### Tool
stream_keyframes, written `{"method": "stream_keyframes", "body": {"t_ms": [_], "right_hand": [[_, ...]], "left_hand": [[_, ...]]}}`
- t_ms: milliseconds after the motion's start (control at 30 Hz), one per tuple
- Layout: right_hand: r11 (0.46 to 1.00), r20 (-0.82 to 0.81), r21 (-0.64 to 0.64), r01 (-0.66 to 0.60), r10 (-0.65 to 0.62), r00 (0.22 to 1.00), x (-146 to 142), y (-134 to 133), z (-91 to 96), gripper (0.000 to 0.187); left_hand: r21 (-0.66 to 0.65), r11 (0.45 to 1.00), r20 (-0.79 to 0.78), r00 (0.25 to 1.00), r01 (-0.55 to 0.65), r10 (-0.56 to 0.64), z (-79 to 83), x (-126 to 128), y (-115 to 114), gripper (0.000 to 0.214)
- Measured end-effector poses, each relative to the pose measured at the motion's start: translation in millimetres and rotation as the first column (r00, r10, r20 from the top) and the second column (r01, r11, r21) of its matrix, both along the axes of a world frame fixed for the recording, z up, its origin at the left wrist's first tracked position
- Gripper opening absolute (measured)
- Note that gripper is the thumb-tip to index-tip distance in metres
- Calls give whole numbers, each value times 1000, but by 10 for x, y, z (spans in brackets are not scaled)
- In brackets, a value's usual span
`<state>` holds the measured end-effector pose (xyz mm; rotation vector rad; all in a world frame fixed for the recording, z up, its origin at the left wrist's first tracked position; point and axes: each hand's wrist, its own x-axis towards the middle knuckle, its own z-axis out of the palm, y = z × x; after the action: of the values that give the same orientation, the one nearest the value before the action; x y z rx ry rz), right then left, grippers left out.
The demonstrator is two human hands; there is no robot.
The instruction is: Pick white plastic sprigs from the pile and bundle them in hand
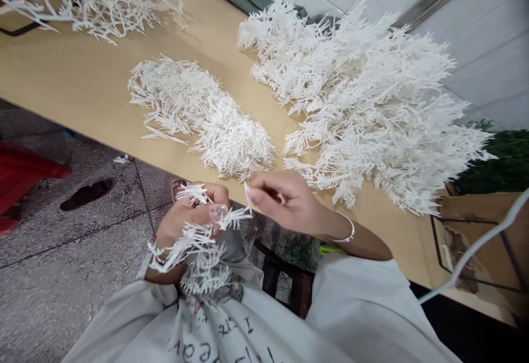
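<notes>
Below the bench [95, 93] edge, over my lap: left hand [188, 217] fingers curled around a bunch of white plastic sprigs [198, 247]. Right hand [285, 200] pinches one sprig tip [248, 195]. Best to keep stems aligned, grip near the base, and avoid bending needles.

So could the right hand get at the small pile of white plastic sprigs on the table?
Probably yes: the right hand hovers at the table's edge, with bare tabletop between it and the small pile, though it pinches one sprig.

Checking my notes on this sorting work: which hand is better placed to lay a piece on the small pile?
Likely the right hand: it pinches one sprig near the small pile; the left hand grips a bunch.
</notes>
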<state>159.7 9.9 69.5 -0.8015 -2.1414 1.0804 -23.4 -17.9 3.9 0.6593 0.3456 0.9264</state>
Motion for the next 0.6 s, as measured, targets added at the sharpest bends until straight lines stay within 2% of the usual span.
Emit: {"method": "stream_keyframes", "body": {"t_ms": [67, 133, 233, 300, 367, 433, 533, 600], "right_hand": [[961, 87, 222, 167, -190, 978, 49, 142, -18, 29], [895, 153, 345, 283, -352, 923, 120, 305, -74, 32], [843, 270, 413, 344, -474, 838, 211, 493, -184, 34], [820, 249, 441, 365, -503, 828, 219, 523, -227, 29], [821, 145, 443, 360, -462, 875, 180, 462, -222, 28], [883, 78, 392, 260, -313, 946, 111, 341, -181, 31], [972, 142, 227, 61, -96, 985, 13, 160, -118, 33], [994, 176, 103, 23, -41, 983, -20, 99, -104, 28]], "left_hand": [[78, 992, -105, 989, -101, 109, -19, -9, -8, 29], [166, 969, -234, 948, -180, 216, -29, -10, -3, 27], [258, 932, -383, 859, -254, 340, -3, -2, 21, 22], [320, 911, -440, 811, -258, 385, 30, 6, 43, 21], [385, 885, -475, 767, -261, 432, 56, 17, 67, 21], [444, 851, -497, 714, -280, 494, 68, 30, 85, 21], [487, 831, -517, 678, -268, 522, 54, 57, 90, 21], [477, 838, -521, 682, -266, 513, 33, 81, 81, 21]]}}
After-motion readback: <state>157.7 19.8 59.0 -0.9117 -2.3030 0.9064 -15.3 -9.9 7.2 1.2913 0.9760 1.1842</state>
